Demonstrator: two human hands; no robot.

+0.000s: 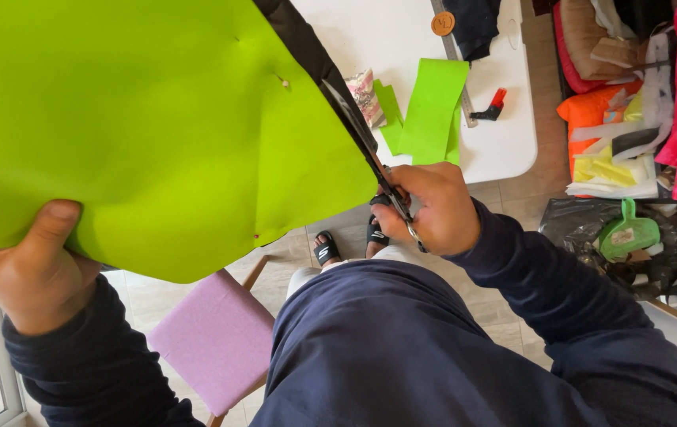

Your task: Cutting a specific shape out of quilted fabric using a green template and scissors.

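Observation:
A large lime-green sheet (149, 126) with a black backing along its right edge fills the upper left. My left hand (34, 265) pinches its lower left edge, thumb on top. My right hand (432, 207) grips black-handled scissors (366, 150), whose blades run up along the sheet's right edge. Both sleeves are dark navy.
A white table (402, 47) beyond holds green strips (432, 107), a ruler, a red-tipped tool (492, 105) and dark cloth. A lilac cushioned stool (216, 336) stands below. Stacked fabrics (631, 95) and a green dustpan (627, 233) crowd the right. My sandalled feet (350, 241) show on the tiled floor.

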